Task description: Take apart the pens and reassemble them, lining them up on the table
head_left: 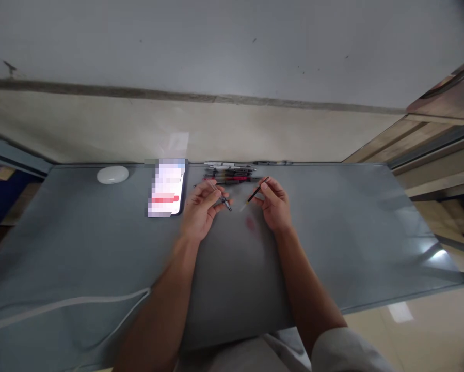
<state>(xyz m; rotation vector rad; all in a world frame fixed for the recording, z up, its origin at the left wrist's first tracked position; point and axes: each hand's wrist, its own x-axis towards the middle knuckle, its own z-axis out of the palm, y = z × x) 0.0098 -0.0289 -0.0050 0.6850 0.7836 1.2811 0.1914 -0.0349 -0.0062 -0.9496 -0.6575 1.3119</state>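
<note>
Dim, soft light; glare on table (pixel 355 237) right; edges warped.

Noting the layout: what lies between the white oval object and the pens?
In the head view, the phone lies between the white oval object and the pens.

The refill (pixel 252 196) is black and yellow, the tabletop (pixel 351 232) grey, the cable (pixel 80 300) white.

Left fingers (pixel 213 198) hold a clear pen barrel (pixel 225 202), right fingers (pixel 269 192) a slim black pen refill (pixel 255 192), over the grey tabletop (pixel 235 289); clustered pens (pixel 234 179) lie beyond, a lit smartphone (pixel 165 186) leftward.
</note>
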